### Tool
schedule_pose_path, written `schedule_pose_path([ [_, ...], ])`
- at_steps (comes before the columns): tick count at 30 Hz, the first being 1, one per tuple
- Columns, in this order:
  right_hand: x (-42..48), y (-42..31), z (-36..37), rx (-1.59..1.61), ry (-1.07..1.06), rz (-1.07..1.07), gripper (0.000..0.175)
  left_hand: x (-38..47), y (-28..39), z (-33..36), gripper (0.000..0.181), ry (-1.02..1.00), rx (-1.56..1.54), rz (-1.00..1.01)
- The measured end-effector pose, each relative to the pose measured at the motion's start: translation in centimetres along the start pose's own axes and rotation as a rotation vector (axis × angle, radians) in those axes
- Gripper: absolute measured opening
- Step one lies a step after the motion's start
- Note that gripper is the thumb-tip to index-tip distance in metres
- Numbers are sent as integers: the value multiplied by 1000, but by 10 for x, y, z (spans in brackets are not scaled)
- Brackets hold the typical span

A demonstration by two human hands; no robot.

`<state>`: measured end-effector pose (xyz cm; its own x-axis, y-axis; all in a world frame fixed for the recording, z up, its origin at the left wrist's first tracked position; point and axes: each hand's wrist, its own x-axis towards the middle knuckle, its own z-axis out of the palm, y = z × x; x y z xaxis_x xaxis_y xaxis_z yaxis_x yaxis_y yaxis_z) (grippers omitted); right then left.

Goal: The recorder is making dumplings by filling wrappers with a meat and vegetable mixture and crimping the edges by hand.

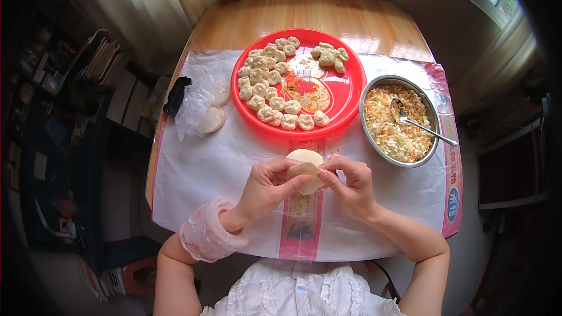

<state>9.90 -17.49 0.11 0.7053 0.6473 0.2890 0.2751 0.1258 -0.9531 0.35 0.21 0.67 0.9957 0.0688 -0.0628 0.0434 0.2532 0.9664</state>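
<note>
A round dough wrapper (306, 174) is pinched between my hands above the near half of the table. My left hand (273, 184) grips its left edge with thumb and fingers. My right hand (350, 183) pinches the right edge between thumb and forefinger. Just beyond it a second pale dough round (306, 155) shows, partly hidden by the first. Farther back, a red round tray (344, 109) carries many pleated dumplings (263, 74) along its left and near sides. On its far right sit several differently shaped dough pieces (329, 56).
At the right, a steel bowl (366, 142) of shredded vegetable filling (395, 136) holds a metal spoon (423, 128). Left of the tray lie a clear plastic bag (193, 107) with pale dough and a black object (177, 95). A plastic sheet (197, 175) covers most of the wooden table (307, 8).
</note>
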Motion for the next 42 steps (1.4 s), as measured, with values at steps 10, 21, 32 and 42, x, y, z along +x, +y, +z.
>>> schedule_pose_path([
  [10, 3, 6, 3, -122, 122, -131, 13, 1, -1, 1, 28, 43, -35, -11],
  [21, 3, -9, -1, -238, 41, -218, 14, -2, 1, 4, 23, -56, 94, -52],
  [32, 5, -17, -1, -296, -37, -259, 21, -2, 4, 4, 22, -66, 29, -39],
  [42, 14, -39, -11, -374, 58, -226, 26, 1, 10, -1, 36, -226, -252, -326],
])
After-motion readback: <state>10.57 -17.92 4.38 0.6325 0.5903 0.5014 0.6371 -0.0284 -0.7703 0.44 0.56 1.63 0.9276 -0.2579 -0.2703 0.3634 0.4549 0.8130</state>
